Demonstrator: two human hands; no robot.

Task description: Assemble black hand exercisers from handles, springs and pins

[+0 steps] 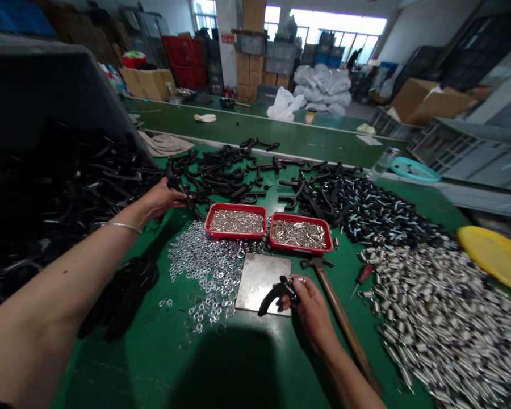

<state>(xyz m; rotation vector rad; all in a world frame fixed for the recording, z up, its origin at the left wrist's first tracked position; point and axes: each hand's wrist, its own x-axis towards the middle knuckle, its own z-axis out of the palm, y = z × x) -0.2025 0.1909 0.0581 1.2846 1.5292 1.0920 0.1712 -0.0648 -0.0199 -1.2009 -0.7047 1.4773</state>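
Note:
My right hand (pixel 313 309) is closed around a curved black lever (pixel 275 296) with a small shiny metal piece at its top. It is over a square metal plate (pixel 264 278) on the green bench. My left hand (pixel 164 199) reaches out to the left, its fingers closed on a long black part (pixel 191 207) beside a heap of similar black parts (pixel 221 173). Just right of the plate lies a hammer (pixel 340 307) with a wooden handle. Many small metal rings (pixel 206 272) are spread left of the plate.
Two red trays (pixel 236 236) of small metal pins stand behind the plate. To the right are a red-handled screwdriver (pixel 361 278), a pile of silver cylinders (pixel 447 324), black parts with pins (pixel 375 210) and a yellow lid (pixel 494 255). A large dark bin (pixel 80 62) stands left.

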